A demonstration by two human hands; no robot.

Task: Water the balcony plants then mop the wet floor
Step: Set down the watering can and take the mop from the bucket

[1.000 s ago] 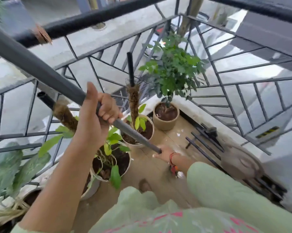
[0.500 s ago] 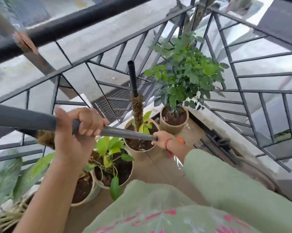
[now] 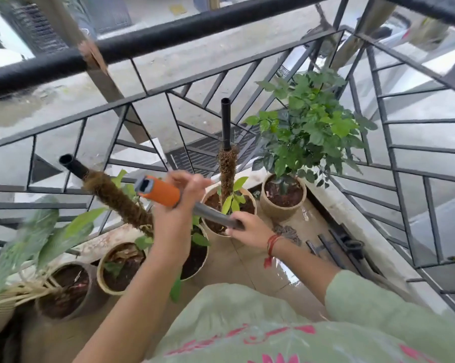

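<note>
Holds the mop handle [image 3: 213, 215] slanted over the wet floor [image 3: 281, 273]: left hand [image 3: 178, 208] curled round its orange grip, right hand [image 3: 251, 227] wrapped round the grey shaft lower

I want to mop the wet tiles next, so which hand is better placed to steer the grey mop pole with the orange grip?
Probably the right hand: it grips the grey mop pole lower, nearest the string mop head and wet tiles. The left hand holds the orange grip end.
</note>
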